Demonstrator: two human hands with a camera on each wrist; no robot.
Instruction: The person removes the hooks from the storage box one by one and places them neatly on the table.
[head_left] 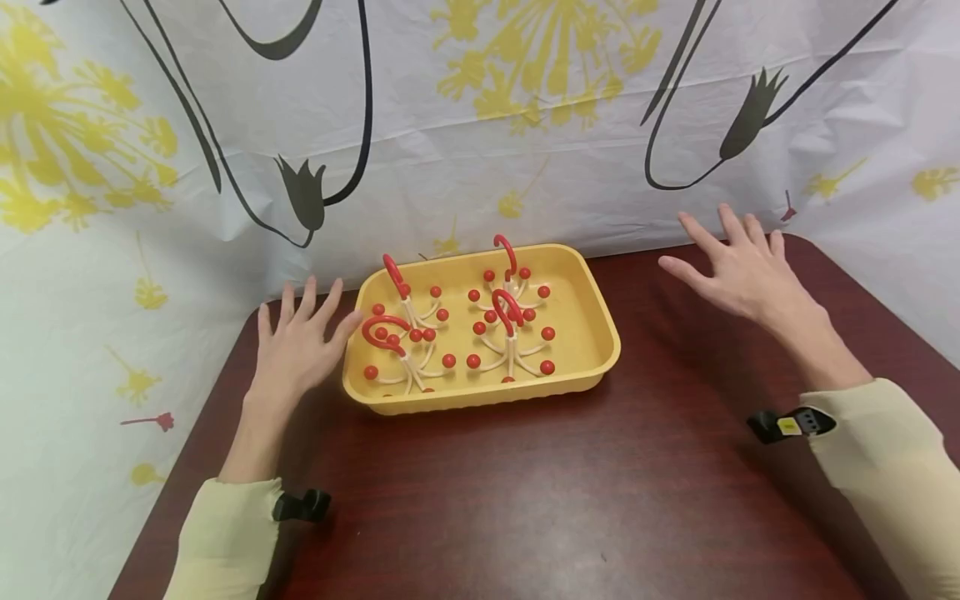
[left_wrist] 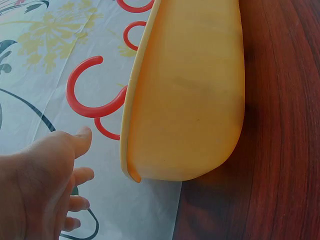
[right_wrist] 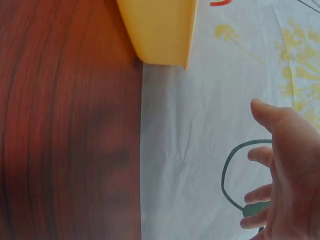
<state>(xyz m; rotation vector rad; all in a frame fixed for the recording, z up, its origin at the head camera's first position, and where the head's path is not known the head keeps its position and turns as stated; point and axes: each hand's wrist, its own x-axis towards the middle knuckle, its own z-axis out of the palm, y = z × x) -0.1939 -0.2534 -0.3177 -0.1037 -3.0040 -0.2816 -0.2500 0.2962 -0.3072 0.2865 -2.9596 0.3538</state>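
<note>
A yellow plastic tray (head_left: 585, 333) lies on the dark red table. Inside it stand several small hook stands, each with a red curved hook (head_left: 508, 307) on top and cream arms tipped with red balls (head_left: 548, 367). My left hand (head_left: 300, 342) is spread beside the tray's left end, its thumb near the rim and nothing in it. In the left wrist view the tray's outer wall (left_wrist: 190, 100) shows, with red hooks (left_wrist: 75, 92) rising past the rim. Farther off, to the right of the tray, my right hand (head_left: 750, 275) is held spread over the table, holding nothing.
A white cloth (head_left: 480, 200) printed with yellow and dark grey flowers hangs behind the table and along both sides. The tray sits close to the table's back edge. Bare wooden tabletop (head_left: 525, 492) lies in front of it.
</note>
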